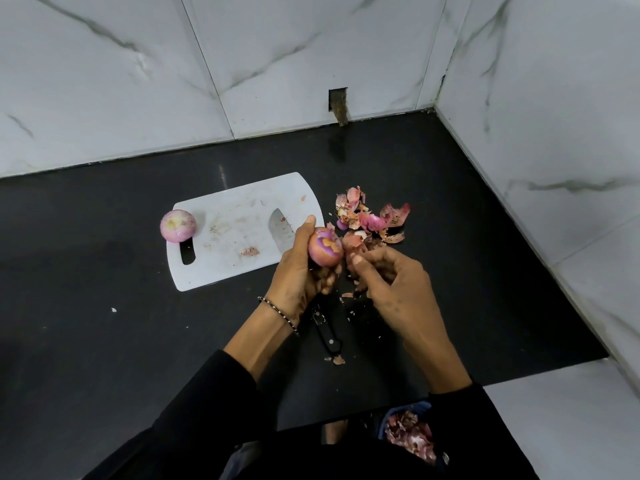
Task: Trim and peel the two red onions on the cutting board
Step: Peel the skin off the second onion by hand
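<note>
My left hand [299,268] grips a red onion [325,251] just off the right edge of the white cutting board [228,237]; patches of dry skin still cling to it. My right hand [388,282] pinches a strip of papery peel [353,242] next to that onion. A second onion [178,225], pale purple with its trimmed end up, sits at the board's left end. A knife lies under my hands, its blade [281,228] on the board and its black handle [327,329] on the counter.
A heap of onion skins [370,218] lies on the black counter [104,289] right of the board. Small peel scraps [337,359] dot the counter near the knife handle. Marble-tiled walls close off the back and right. A bin with peels [410,434] sits below the counter edge.
</note>
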Demonstrator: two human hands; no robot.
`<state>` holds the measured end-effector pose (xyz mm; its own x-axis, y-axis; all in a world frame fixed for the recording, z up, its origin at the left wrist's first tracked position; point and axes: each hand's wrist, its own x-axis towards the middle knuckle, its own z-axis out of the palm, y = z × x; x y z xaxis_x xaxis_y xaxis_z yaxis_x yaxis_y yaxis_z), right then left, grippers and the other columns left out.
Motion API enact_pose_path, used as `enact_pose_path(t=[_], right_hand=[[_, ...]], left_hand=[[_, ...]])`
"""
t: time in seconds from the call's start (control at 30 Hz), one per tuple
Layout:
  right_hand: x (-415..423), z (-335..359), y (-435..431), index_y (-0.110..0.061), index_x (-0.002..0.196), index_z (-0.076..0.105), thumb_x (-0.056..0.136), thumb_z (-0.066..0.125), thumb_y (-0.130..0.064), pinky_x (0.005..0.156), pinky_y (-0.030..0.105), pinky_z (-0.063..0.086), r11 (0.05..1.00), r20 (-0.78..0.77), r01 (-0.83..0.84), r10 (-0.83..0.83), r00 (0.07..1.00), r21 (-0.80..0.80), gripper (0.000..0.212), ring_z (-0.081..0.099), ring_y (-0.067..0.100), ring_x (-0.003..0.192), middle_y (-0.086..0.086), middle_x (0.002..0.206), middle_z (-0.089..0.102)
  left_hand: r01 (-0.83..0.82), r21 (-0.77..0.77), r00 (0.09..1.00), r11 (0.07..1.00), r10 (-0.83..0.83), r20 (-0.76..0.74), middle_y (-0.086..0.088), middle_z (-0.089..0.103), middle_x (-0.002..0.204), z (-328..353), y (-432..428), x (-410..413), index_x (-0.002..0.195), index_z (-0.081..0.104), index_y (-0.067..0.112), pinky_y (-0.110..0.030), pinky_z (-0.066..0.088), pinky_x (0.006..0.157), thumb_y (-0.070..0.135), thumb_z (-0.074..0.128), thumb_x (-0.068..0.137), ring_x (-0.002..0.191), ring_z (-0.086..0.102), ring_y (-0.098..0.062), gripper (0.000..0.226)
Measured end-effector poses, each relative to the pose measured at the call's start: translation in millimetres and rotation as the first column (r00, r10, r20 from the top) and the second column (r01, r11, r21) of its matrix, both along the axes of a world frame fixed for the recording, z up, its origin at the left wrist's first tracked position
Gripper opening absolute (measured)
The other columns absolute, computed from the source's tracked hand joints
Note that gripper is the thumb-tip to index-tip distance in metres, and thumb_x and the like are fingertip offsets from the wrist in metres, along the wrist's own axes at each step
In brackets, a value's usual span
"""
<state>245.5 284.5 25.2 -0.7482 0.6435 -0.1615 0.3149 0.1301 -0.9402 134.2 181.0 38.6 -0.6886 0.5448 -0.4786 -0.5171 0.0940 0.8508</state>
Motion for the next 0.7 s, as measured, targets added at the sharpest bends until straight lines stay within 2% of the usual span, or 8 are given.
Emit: enact_pose_path(t=[0.07, 0.17, 0.23, 0.37, 0.43, 0.53, 0.6, 0.7], right_hand=[[3, -3, 4, -0.032, 0.09, 0.071, 0.093, 0.068, -0.039, 0.08, 0.035, 0.06, 0.999, 0.029, 0.049, -0.05, 0.998, 0.015, 0.009, 0.068, 0.004, 0.078, -0.01, 0.085, 0.073], [7, -5, 8, -0.035, 0.093, 0.072, 0.087, 0.076, -0.04, 0.081, 0.039, 0.06, 0.997, 0.016, 0.065, -0.065, 0.998, 0.036, 0.009, 0.069, 0.005, 0.083, -0.012, 0.088, 0.073], [8, -4, 6, -0.038, 0.094, 0.071, 0.083, 0.08, -0.039, 0.08, 0.035, 0.06, 0.997, -0.009, 0.066, -0.066, 0.998, 0.049, 0.014, 0.068, 0.005, 0.087, -0.016, 0.091, 0.072], [7, 5, 0, -0.034, 0.1, 0.07, 0.088, 0.077, -0.027, 0.073, 0.017, 0.053, 0.988, -0.101, 0.027, -0.012, 0.995, 0.154, 0.014, 0.064, -0.001, 0.088, -0.025, 0.095, 0.068], [6, 8, -3, -0.03, 0.109, 0.068, 0.093, 0.072, -0.02, 0.076, 0.019, 0.054, 0.975, -0.167, 0.006, 0.032, 0.985, 0.223, 0.02, 0.064, 0.002, 0.094, -0.022, 0.1, 0.067], [4, 13, -7, -0.024, 0.113, 0.07, 0.095, 0.069, -0.023, 0.076, 0.023, 0.055, 0.969, -0.263, -0.017, 0.084, 0.961, 0.247, 0.019, 0.066, 0.011, 0.096, -0.014, 0.106, 0.068], [4, 14, -8, -0.022, 0.112, 0.073, 0.091, 0.074, -0.022, 0.071, 0.018, 0.051, 0.952, -0.275, -0.046, 0.133, 0.952, 0.302, 0.021, 0.065, 0.014, 0.095, -0.009, 0.107, 0.067], [4, 14, -8, -0.021, 0.104, 0.075, 0.088, 0.076, -0.017, 0.075, 0.013, 0.047, 0.922, -0.253, -0.083, 0.189, 0.949, 0.379, 0.016, 0.063, 0.007, 0.101, -0.007, 0.107, 0.066]], left_hand=[[0.021, 0.03, 0.995, 0.999, -0.024, 0.099, -0.01, 0.057, 0.06, -1, -1, -4, 0.081, 0.067, 0.008, -0.019, 0.039, 0.04, 0.07, 0.038, 0.091, 0.042, 0.047, -0.013, 0.07], [0.057, 0.006, 0.992, 0.998, -0.057, 0.112, -0.009, 0.057, 0.057, -2, -3, -5, 0.067, 0.067, 0.01, -0.019, 0.038, 0.04, 0.071, 0.04, 0.09, 0.043, 0.046, -0.013, 0.071], [0.078, -0.019, 0.994, 0.997, -0.076, 0.078, -0.009, 0.055, 0.056, -2, -4, -4, 0.063, 0.068, 0.011, -0.019, 0.037, 0.04, 0.071, 0.041, 0.09, 0.042, 0.045, -0.014, 0.071], [0.123, -0.117, 0.992, 0.985, -0.124, -0.005, -0.009, 0.054, 0.057, -2, -4, -2, 0.078, 0.069, 0.008, -0.018, 0.034, 0.04, 0.075, 0.041, 0.087, 0.044, 0.042, -0.016, 0.073], [0.142, -0.159, 0.987, 0.977, -0.152, -0.052, -0.011, 0.054, 0.056, -2, -5, 0, 0.07, 0.066, 0.01, -0.018, 0.032, 0.04, 0.076, 0.041, 0.087, 0.044, 0.041, -0.017, 0.073], [0.137, -0.21, 0.977, 0.968, -0.167, -0.135, -0.012, 0.054, 0.054, -1, -7, 3, 0.062, 0.062, 0.011, -0.019, 0.03, 0.041, 0.074, 0.042, 0.088, 0.041, 0.041, -0.018, 0.071], [0.136, -0.218, 0.97, 0.966, -0.174, -0.167, -0.013, 0.054, 0.054, -1, -8, 4, 0.065, 0.064, 0.01, -0.02, 0.03, 0.041, 0.073, 0.046, 0.087, 0.041, 0.041, -0.018, 0.068], [0.122, -0.247, 0.967, 0.961, -0.171, -0.189, -0.011, 0.055, 0.052, 1, -8, 3, 0.07, 0.065, 0.008, -0.019, 0.031, 0.039, 0.068, 0.048, 0.088, 0.038, 0.044, -0.016, 0.065]])
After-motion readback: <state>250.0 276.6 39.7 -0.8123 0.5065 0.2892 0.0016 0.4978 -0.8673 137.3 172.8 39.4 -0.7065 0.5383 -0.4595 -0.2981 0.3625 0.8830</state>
